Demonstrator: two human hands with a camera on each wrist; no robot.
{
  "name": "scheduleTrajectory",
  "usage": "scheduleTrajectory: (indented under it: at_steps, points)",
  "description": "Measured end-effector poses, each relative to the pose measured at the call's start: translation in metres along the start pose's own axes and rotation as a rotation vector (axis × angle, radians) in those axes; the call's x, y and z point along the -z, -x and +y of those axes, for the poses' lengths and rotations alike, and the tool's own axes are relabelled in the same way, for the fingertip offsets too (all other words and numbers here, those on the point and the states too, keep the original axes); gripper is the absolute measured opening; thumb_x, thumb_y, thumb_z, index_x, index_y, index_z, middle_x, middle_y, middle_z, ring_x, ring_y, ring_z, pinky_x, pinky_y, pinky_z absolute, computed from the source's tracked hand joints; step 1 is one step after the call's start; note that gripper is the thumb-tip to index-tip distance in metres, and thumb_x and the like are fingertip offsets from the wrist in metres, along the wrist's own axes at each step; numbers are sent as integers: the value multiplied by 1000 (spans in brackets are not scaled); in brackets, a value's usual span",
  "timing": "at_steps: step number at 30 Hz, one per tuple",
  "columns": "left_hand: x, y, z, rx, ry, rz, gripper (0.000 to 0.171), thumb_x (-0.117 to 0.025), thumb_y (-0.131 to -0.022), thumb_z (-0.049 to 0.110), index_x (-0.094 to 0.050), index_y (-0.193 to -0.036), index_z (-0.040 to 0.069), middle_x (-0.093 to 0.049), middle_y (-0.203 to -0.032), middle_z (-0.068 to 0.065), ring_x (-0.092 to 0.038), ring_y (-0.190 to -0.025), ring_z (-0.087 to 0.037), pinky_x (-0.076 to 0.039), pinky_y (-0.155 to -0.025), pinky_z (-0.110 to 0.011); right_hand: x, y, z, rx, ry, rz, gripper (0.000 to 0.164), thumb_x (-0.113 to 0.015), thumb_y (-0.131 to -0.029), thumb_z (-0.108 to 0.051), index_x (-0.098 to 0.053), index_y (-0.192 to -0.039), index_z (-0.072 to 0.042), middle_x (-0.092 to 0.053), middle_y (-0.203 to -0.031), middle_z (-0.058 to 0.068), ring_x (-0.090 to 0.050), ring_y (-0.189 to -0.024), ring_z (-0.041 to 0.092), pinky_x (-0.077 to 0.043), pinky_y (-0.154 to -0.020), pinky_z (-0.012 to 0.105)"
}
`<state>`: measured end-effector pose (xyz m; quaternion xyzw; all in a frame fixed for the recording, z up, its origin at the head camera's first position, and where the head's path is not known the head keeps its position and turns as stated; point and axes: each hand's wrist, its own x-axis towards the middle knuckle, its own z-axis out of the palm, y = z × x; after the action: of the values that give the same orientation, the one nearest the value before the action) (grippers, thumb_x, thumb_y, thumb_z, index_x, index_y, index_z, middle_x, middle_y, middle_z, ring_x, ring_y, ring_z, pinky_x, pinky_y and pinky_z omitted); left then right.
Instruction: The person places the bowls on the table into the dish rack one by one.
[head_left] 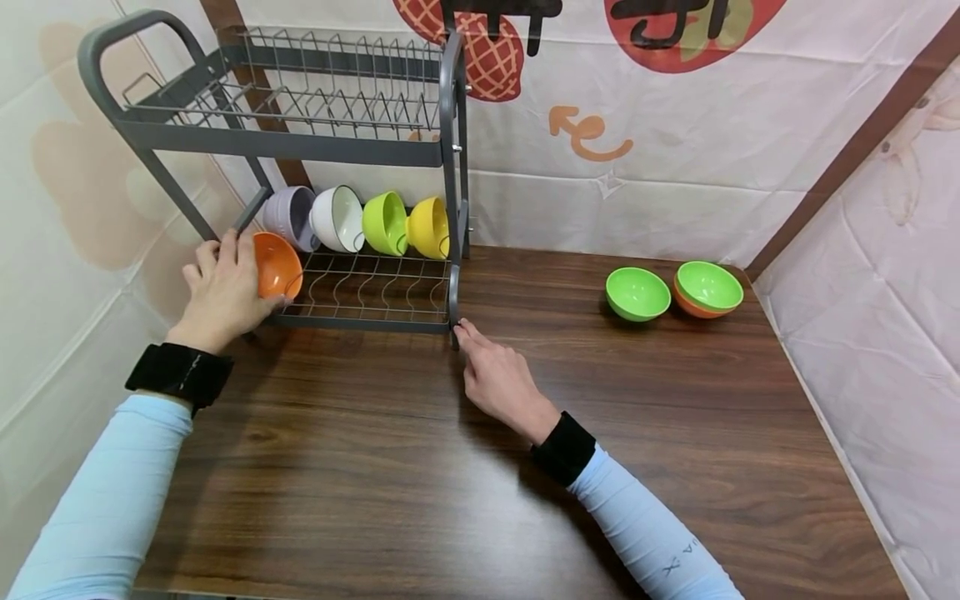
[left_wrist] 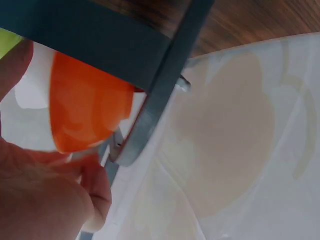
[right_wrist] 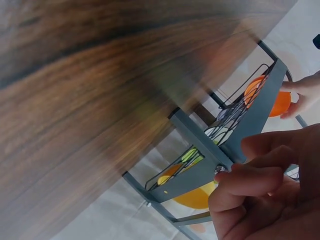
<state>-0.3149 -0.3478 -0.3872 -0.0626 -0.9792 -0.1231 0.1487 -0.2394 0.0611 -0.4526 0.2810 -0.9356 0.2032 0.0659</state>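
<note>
An orange bowl (head_left: 278, 265) stands tilted at the left end of the dish rack's lower tier, its opening facing front and right. My left hand (head_left: 225, 287) holds this bowl, thumb at its near rim and fingers along its outer left side. At the rack's front right corner, my right hand (head_left: 501, 375) grips the dark grey post of the dish rack (head_left: 360, 325) low down, with curled fingers seen in the right wrist view. To the right of the orange bowl sit a purple bowl (head_left: 288, 215), a white bowl (head_left: 337, 218), a lime green bowl (head_left: 386, 223) and a yellow bowl (head_left: 430, 227) in a row.
The rack's upper tier (head_left: 300, 137) has wire slots. On the wooden table (head_left: 390, 467) to the right are a green bowl (head_left: 637, 293) and another green bowl (head_left: 708, 286) nested in an orange one (head_left: 693, 311). Printed cloth walls (head_left: 675, 167) border the table.
</note>
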Motion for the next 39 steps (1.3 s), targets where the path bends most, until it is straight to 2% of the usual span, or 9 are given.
scheduleTrajectory:
  at_steps: [3, 7, 10, 15, 18, 20, 25, 31, 39]
  points:
    - [-1, 4, 16, -6, 48, 76, 109, -90, -85, 28, -22, -161, -7, -6, -167, -37, -9, -145, -60, -16, -101, -80, -1, 2, 3, -20, -23, 5, 54, -56, -102, -4, -51, -156, -6, -45, -162, 12, -64, -72, 24, -35, -46, 29]
    - [-9, 13, 60, -130, 168, 289, 68, -86, -90, 19, -51, -143, -8, -44, -148, -32, -39, -134, -52, -31, -103, -69, -3, 8, 9, -44, -25, 17, 47, -56, -104, -7, -57, -151, -6, -54, -154, 14, -72, -101, 31, -46, -53, 34]
    - [-18, 23, 101, -247, 278, 356, 34, -79, -95, 9, -67, -122, -6, -67, -111, -23, -62, -98, -40, -49, -87, -54, -3, 14, 12, -38, -33, 34, 44, -57, -105, -7, -60, -148, -6, -62, -145, 15, -73, -93, 30, -46, -53, 34]
    - [-40, 39, 161, -385, 413, 252, 7, -75, -95, -2, -74, -102, -3, -75, -94, -15, -72, -78, -28, -60, -73, -44, 4, 23, 18, -41, -45, 72, 38, -58, -104, -4, -68, -140, -6, -77, -97, 12, -49, -52, 16, -36, -46, 30]
    - [-55, 43, 186, -417, 450, 184, 5, -75, -95, -4, -76, -99, -1, -77, -95, -13, -74, -82, -26, -62, -76, -44, 13, 26, 24, -51, -17, 87, 33, -58, -104, -5, -74, -132, -8, -67, -72, 6, -50, -53, 14, -40, -45, 32]
    - [-64, 42, 200, -428, 464, 147, 4, -75, -96, -2, -77, -99, 1, -77, -95, -11, -73, -82, -23, -61, -75, -42, 20, 28, 31, -72, 7, 96, 30, -58, -105, -7, -77, -128, -10, -67, -71, 6, -56, -56, 16, -45, -46, 36]
    - [-79, 34, 229, -440, 454, 60, 6, -72, -101, 8, -77, -104, 6, -74, -97, -5, -69, -82, -17, -57, -73, -36, 43, 34, 63, -184, 52, 148, 33, -57, -103, -7, -74, -132, -11, -77, -97, 12, -67, -67, 29, -51, -51, 46]
    - [-87, 25, 267, -486, 405, 11, 26, -72, -102, 18, -74, -125, 5, -75, -116, -8, -71, -103, -24, -58, -88, -41, 73, 45, 118, -299, 140, 221, 41, -53, -101, -3, -65, -140, -4, -68, -137, 16, -70, -92, 49, -55, -63, 62]
    - [-102, 12, 312, -508, 367, -83, 50, -69, -105, 26, -59, -149, 6, -57, -152, -15, -55, -139, -30, -46, -112, -46, 95, 61, 177, -389, 303, 50, 49, -43, -101, 0, -50, -149, 7, -55, -148, 29, -66, -91, 58, -55, -67, 66]
